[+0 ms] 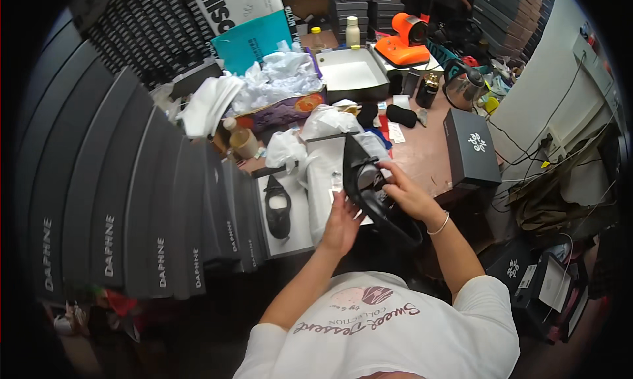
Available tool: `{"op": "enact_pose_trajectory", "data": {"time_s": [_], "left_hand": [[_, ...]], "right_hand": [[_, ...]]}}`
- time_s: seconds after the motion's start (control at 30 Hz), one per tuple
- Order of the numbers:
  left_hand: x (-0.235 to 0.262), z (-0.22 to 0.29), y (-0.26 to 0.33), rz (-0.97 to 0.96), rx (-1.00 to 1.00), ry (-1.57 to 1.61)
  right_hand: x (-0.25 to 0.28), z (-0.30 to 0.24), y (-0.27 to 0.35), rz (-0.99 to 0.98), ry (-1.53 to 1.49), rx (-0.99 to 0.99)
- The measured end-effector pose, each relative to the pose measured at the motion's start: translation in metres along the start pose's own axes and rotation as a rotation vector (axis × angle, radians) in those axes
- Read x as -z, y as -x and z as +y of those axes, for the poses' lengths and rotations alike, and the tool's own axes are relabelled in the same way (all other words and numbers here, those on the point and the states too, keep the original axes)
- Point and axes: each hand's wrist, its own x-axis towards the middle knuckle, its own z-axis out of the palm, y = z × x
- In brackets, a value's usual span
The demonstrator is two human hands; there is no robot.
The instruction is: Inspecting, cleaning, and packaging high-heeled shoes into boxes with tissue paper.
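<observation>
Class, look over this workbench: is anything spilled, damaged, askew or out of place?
Nothing looks clearly spilled or damaged. Only the crumpled white wrapping looks untidy, heaped above the rim of the purple box.

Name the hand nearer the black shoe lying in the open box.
Left. The left hand is to the right of the boxed shoe; the right hand is farther right, at the held shoe.

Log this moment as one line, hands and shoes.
Left hand: against side of black pointed-toe shoe | right hand: holding same shoe | second black shoe: lying in open white-lined box
</observation>
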Motion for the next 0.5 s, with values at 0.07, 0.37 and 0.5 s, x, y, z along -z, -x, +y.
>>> {"op": "enact_pose_trajectory", "data": {"time_s": [0.07,0.37,0.5], "left_hand": [[-0.003,-0.002,0.020,0.000,0.052,0.214],[0.027,0.001,0.113,0.267,-0.034,0.130],[0.030,0.005,0.126,0.261,-0.047,0.115]], "right_hand": [[-0.045,-0.033,0.020,-0.026,0.193,0.018],[-0.134,-0.015,0.039,0.052,0.588,0.640],[-0.143,-0.023,0.049,0.160,0.464,0.621]]}}
